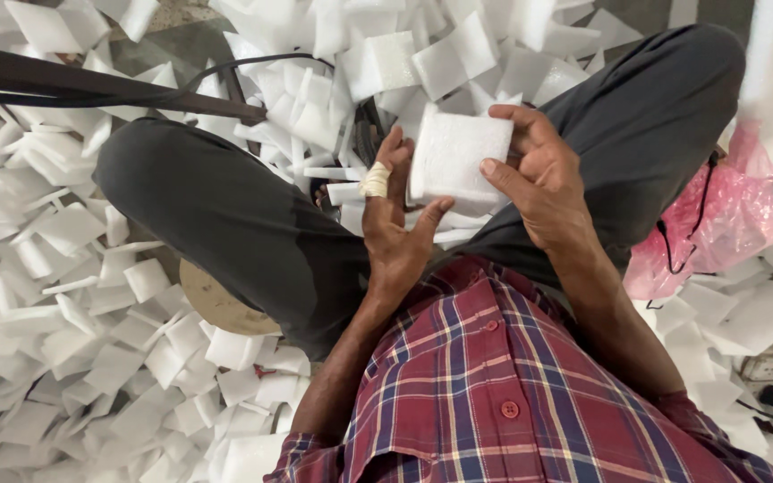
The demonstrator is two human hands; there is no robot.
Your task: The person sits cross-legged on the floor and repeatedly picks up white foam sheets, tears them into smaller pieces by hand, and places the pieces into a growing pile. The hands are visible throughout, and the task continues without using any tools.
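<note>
A stack of white foam squares is held upright in front of my chest, over my lap. My right hand grips it from the right, fingers curled over the top edge and thumb on its face. My left hand steadies it from the left and below, thumb under the lower edge; one finger wears a pale bandage. I sit with knees spread, in dark grey trousers and a red plaid shirt.
Loose white foam squares cover the floor all around. A dark strap runs across the upper left. A pink plastic bag with a black cable lies at right. A round tan disc sits under my left leg.
</note>
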